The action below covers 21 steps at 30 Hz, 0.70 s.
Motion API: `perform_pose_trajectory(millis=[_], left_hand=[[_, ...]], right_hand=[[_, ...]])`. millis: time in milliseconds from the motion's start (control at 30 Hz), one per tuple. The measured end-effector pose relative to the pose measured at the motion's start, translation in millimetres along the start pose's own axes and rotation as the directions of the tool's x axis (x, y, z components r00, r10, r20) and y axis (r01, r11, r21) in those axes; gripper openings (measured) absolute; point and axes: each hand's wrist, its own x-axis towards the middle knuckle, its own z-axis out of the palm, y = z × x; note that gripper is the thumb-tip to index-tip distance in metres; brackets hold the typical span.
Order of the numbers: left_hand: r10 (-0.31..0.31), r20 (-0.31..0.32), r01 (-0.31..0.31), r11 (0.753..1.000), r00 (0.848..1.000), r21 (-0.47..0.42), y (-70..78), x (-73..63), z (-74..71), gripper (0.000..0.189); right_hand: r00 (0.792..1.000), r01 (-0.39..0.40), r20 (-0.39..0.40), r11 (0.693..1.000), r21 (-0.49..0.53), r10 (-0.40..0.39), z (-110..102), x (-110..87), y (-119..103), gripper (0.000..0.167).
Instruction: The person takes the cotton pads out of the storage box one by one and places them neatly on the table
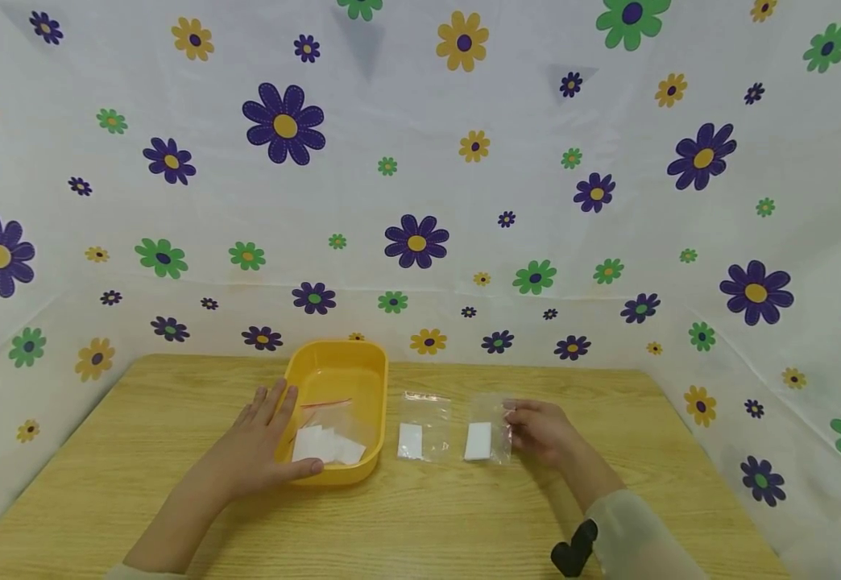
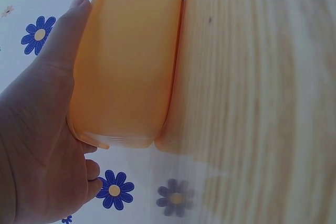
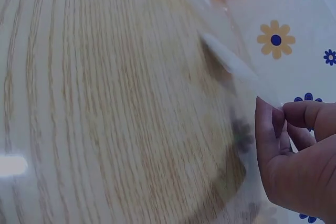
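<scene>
My left hand [image 1: 254, 447] rests against the left side and near rim of a yellow plastic bin [image 1: 383, 403], fingers straight and thumb along the near rim; the left wrist view shows the bin's outer wall [image 2: 126, 61]. Inside the bin lie several white pieces [image 1: 329, 447] with clear, red-edged zip bags [image 1: 337, 412]. My right hand [image 1: 542, 431] pinches the right edge of a clear zip bag [image 1: 502, 439] holding a white rectangular piece [image 1: 478, 441]. In the right wrist view, thumb and fingertips meet at that bag's edge, and its white piece [image 3: 231, 59] appears tilted.
A second clear zip bag [image 1: 435, 427] with a white piece [image 1: 410, 441] lies flat between the bin and my right hand. All stand on a wood-grain table [image 1: 420, 524]. A white flowered cloth [image 1: 362, 193] hangs behind and along the sides.
</scene>
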Motion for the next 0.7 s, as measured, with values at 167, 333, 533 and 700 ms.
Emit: perform_pose_trajectory(millis=[167,333,533,700], left_hand=[[0.005,-0.003,-0.005,1.0,1.0,0.005,0.0,0.2,-0.3,0.124],[-0.001,0.002,0.001,1.0,1.0,0.009,0.8,1.3,-1.4,0.123],[-0.001,0.004,0.001,1.0,1.0,0.005,1.3,0.7,-2.8,0.124],[0.0,0.007,0.0,1.0,1.0,0.002,2.3,0.5,-3.7,0.123]], right_hand=[[0.999,0.012,-0.038,0.996,-0.09,-0.016,0.4,3.3,2.0,0.036],[0.998,0.015,-0.059,0.986,-0.168,-0.025,4.4,4.5,0.5,0.034],[0.997,0.032,-0.063,0.975,-0.218,-0.047,10.2,5.7,-2.3,0.035],[0.996,0.043,-0.069,0.968,-0.249,-0.062,12.2,5.2,-2.7,0.034]])
